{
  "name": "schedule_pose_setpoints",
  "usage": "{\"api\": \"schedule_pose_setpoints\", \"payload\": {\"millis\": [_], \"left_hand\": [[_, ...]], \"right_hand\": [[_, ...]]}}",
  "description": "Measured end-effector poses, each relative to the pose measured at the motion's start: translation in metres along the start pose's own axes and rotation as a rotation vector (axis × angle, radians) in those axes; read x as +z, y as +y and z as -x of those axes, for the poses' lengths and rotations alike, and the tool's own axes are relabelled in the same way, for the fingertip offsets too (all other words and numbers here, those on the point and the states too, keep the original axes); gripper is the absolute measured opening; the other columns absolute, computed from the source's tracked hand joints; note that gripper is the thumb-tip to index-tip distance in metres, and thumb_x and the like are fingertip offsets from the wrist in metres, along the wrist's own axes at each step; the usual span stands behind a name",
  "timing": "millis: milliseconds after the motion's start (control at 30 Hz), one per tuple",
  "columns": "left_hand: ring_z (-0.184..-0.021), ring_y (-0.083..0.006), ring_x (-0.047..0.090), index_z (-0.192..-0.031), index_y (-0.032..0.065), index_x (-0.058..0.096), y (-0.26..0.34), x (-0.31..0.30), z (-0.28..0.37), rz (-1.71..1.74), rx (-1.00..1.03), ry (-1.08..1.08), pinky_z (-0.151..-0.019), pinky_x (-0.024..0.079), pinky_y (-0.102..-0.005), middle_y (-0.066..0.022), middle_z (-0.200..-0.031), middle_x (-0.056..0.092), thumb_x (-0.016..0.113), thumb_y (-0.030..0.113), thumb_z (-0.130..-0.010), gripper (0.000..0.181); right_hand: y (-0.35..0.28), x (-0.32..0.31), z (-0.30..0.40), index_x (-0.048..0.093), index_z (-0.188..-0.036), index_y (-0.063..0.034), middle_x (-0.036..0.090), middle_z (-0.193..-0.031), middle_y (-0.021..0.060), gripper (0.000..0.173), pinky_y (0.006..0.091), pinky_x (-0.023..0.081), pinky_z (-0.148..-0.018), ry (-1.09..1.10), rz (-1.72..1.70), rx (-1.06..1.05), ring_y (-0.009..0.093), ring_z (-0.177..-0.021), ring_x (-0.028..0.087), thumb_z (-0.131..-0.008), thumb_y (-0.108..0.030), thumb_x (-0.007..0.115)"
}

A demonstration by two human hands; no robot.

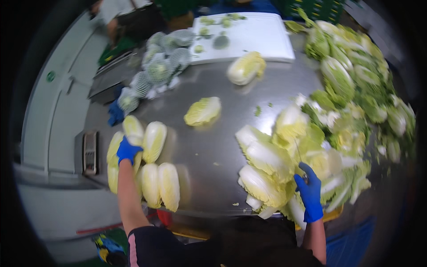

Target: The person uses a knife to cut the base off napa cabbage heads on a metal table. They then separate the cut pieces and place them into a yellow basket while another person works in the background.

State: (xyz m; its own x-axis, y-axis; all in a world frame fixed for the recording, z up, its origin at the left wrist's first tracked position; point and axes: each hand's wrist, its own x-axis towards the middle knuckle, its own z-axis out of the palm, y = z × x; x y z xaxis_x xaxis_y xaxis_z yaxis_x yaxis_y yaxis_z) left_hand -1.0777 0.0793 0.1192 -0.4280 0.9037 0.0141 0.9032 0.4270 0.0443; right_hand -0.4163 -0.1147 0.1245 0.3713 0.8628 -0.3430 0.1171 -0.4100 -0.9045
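My left hand [128, 151], in a blue glove, rests on the group of trimmed napa cabbages [154, 142] at the table's left end; whether its fingers grip one is hidden. My right hand [309, 192], gloved in blue too, is over the pile of loose cabbage leaves [267, 160] at the right. A small knife [298, 151] with a thin blade pointing away from me appears held in it, its handle mostly hidden by the fingers. One pale yellow cabbage or leaf bundle [202, 111] lies mid-table, and another napa cabbage [246, 68] lies farther back.
The steel table [206, 167] carries a white board [253, 36] with green scraps at the back. Net-wrapped round vegetables [158, 70] stand back left. Untrimmed cabbages [338, 76] are heaped at the right. Another person's arm [112, 31] shows at the far left.
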Motion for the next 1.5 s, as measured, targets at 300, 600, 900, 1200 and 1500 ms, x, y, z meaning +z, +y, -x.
{"api": "schedule_pose_setpoints", "payload": {"millis": [300, 600, 900, 1200, 1500], "left_hand": [[-0.133, -0.0327, 0.043, -0.148, 0.0032, 0.034, 0.063, 0.033, 0.047, 0.227, 0.413, 0.026, -0.106, 0.039, -0.0417, -0.0193, -0.147, 0.042, 0.079, 0.023, -0.076, 0.087], [-0.147, -0.0375, 0.008, -0.154, 0.0043, 0.007, 0.293, 0.097, 0.3, 0.848, 1.015, -0.47, -0.118, 0.017, -0.05, -0.0206, -0.16, -0.004, 0.092, 0.038, -0.052, 0.137], [-0.141, -0.034, 0.024, -0.149, -0.0026, 0.017, 0.452, 0.178, 0.378, 0.89, 0.946, -0.591, -0.116, 0.023, -0.0457, -0.0188, -0.156, 0.011, 0.095, 0.034, -0.052, 0.13], [-0.123, -0.0272, 0.046, -0.145, -0.0014, 0.023, 0.555, 0.169, 0.465, 1.349, 0.868, -0.936, -0.108, 0.036, -0.0414, -0.0146, -0.138, 0.044, 0.093, 0.011, -0.056, 0.114], [-0.14, -0.0326, 0.03, -0.146, -0.0016, 0.027, 0.574, 0.101, 0.572, 0.904, 1.363, -1.325, -0.116, 0.022, -0.0482, -0.0206, -0.148, 0.033, 0.09, 0.042, -0.063, 0.113]], "right_hand": [[0.031, -0.08, 0.023, 0.062, -0.124, -0.0059, 0.061, -0.083, 0.0018, 0.04, 0.0235, 0.043, -0.05, 0.43, -0.012, 0.018, 0.007, -0.058, 0.051, -0.087, -0.018, 0.071], [0.123, -0.234, 0.009, 0.031, -0.149, -0.0065, 0.06, -0.088, 0.0058, 0.082, 0.026, 0.049, -0.06, 0.98, -0.135, 0.101, 0.011, -0.074, 0.057, -0.084, -0.025, 0.076], [0.144, -0.151, -0.08, 0.025, -0.153, -0.0088, 0.063, -0.113, 0.0134, 0.093, 0.0319, 0.051, -0.085, 0.417, -0.063, -0.197, 0.017, -0.092, 0.062, -0.081, -0.032, 0.078], [0.171, -0.154, -0.059, 0.033, -0.148, -0.0014, 0.056, -0.132, 0.0126, 0.078, 0.0304, 0.045, -0.1, 0.119, -0.826, -0.041, 0.017, -0.12, 0.053, -0.081, -0.008, 0.071], [0.16, -0.265, 0.074, 0.042, -0.144, -0.0003, 0.045, -0.147, 0.0123, 0.077, 0.0337, 0.027, -0.115, 0.309, -0.743, -0.224, 0.022, -0.136, 0.04, -0.078, -0.024, 0.074]]}}
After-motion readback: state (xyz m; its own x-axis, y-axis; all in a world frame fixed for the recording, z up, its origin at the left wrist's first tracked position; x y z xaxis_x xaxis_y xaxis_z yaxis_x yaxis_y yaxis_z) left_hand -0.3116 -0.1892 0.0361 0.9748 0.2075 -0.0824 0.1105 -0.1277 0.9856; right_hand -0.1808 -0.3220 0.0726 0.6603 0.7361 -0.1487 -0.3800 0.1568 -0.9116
